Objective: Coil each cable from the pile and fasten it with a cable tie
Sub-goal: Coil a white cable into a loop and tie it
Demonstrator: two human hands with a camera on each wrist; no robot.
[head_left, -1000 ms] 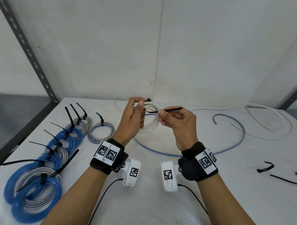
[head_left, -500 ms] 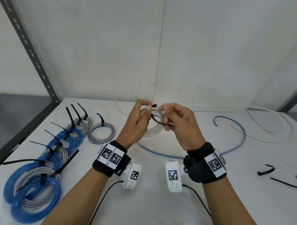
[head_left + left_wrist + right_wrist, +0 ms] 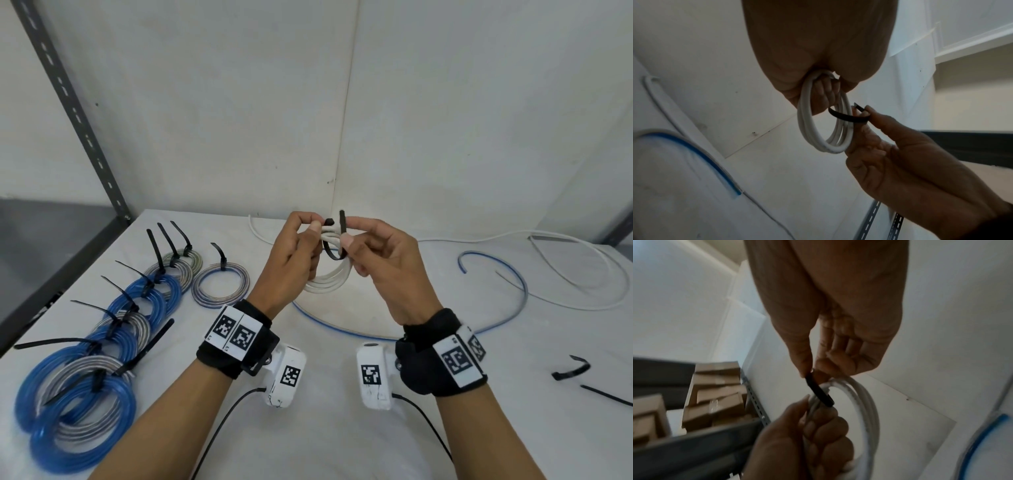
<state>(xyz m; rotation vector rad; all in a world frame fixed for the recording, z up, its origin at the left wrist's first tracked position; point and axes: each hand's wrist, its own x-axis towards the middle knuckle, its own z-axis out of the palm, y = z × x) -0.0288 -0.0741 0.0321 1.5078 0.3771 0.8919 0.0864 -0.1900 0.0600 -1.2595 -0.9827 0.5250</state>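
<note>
My left hand (image 3: 301,240) holds a small coil of white cable (image 3: 330,279) up above the table, gripping its top turns; the coil (image 3: 824,129) hangs below the fingers in the left wrist view. A black cable tie (image 3: 334,246) loops round the coil's turns. My right hand (image 3: 356,240) pinches the tie (image 3: 819,391) between thumb and forefinger, its tail pointing up beside the tie's head. In the left wrist view the tie (image 3: 849,116) bends into a loop at the right fingertips (image 3: 871,113).
Several tied coils of blue and grey cable (image 3: 78,394) lie in a row on the left of the white table (image 3: 325,428). A loose blue cable (image 3: 493,298) and a white cable (image 3: 582,270) sprawl at right. Spare black ties (image 3: 572,368) lie at far right.
The right hand has bent the straight tie round the coil and brought its tail up beside the head. Both hands rose slightly and drew closer together.
</note>
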